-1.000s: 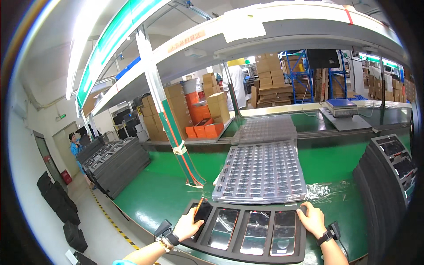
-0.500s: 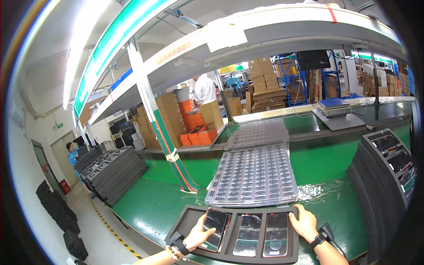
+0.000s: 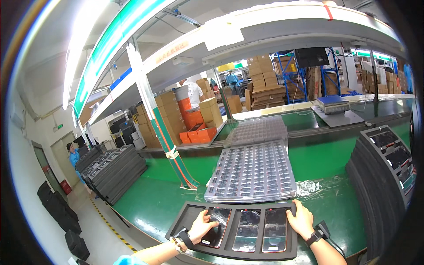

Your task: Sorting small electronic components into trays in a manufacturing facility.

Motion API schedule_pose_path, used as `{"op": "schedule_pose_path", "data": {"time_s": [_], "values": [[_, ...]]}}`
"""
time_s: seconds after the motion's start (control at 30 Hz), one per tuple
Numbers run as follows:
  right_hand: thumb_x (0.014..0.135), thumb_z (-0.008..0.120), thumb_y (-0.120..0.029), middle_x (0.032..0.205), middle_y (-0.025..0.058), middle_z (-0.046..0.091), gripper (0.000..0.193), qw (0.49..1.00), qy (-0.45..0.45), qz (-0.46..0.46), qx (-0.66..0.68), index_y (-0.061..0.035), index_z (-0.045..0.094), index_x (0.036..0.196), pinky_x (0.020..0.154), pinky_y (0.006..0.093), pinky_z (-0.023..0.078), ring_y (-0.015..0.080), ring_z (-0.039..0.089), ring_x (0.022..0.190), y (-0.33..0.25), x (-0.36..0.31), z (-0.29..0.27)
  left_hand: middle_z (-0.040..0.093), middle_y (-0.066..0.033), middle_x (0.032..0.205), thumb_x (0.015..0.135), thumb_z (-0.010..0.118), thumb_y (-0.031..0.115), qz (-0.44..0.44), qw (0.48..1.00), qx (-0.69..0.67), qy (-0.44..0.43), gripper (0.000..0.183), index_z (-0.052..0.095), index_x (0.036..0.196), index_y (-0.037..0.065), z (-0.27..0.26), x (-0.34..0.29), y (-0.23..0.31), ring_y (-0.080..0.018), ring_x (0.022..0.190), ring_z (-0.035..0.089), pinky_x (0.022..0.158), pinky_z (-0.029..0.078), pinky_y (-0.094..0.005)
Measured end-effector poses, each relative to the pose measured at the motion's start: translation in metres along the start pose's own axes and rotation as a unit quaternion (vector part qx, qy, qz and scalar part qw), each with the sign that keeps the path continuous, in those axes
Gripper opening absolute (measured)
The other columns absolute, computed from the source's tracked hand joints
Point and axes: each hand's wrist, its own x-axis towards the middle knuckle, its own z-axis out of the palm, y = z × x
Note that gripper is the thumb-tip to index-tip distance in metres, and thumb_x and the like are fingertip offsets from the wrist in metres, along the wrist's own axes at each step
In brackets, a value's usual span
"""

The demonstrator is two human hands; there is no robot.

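A black foam tray lies at the front of the green bench with three dark-screened smartphones in it. My left hand is closed on the left smartphone, its thumb across the screen and its fingers at the left edge. That phone sits slightly skewed over its slot. The middle smartphone and the right smartphone rest side by side in their slots. My right hand grips the tray's right rim, with the thumb by the right phone's upper corner. Both wrists wear dark bands.
Just beyond the tray, a clear plastic tray holds many small parts in rows. A tall stack of black foam trays stands at right, another stack at far left. A post rises from the bench; a scale sits behind.
The left phone, still in my left hand, has settled lower and flatter toward its slot. My right hand stays on the tray's rim.
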Motion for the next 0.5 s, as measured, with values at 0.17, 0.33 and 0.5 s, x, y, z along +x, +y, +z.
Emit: {"op": "schedule_pose_path", "data": {"time_s": [0.17, 0.33, 0.5], "values": [[0.086, 0.065, -0.032, 0.103, 0.0205, 0.069, 0.052, 1.000, 0.000, 0.001, 0.003, -0.0061, 0.052, 0.130, 0.082, 0.0486, 0.052, 0.0392, 0.067, 0.096, -0.001, -0.002, 0.000, 0.049, -0.0207, 0.141, 0.081, 0.080, 0.018, -0.056, 0.998, 0.021, -0.032, 0.097, 0.020, 0.154, -0.002, -0.014, 0.006, 0.011, -0.0256, 0.129, 0.049, 0.110, 0.038, -0.0407], [0.086, 0.065, -0.032, 0.104, 0.0207, 0.069, 0.052, 1.000, -0.005, 0.005, 0.007, -0.0061, 0.052, 0.130, 0.083, 0.0487, 0.052, 0.0394, 0.067, 0.096, -0.002, -0.004, -0.005, 0.068, -0.0064, 0.111, 0.088, 0.075, 0.016, -0.068, 0.982, -0.095, -0.149, 0.053, 0.054, 0.133, -0.001, -0.023, 0.008, 0.014, -0.0127, 0.101, 0.063, 0.087, 0.052, -0.0309], [0.087, 0.065, -0.032, 0.105, 0.0205, 0.069, 0.052, 1.000, -0.003, 0.000, 0.003, -0.0065, 0.052, 0.130, 0.083, 0.0491, 0.052, 0.0394, 0.067, 0.096, 0.005, 0.000, -0.002, 0.069, -0.0087, 0.114, 0.085, 0.079, 0.026, -0.030, 0.983, 0.041, -0.175, 0.048, 0.060, 0.122, 0.002, -0.007, 0.003, -0.002, -0.0168, 0.107, 0.064, 0.093, 0.050, -0.0332]]}}
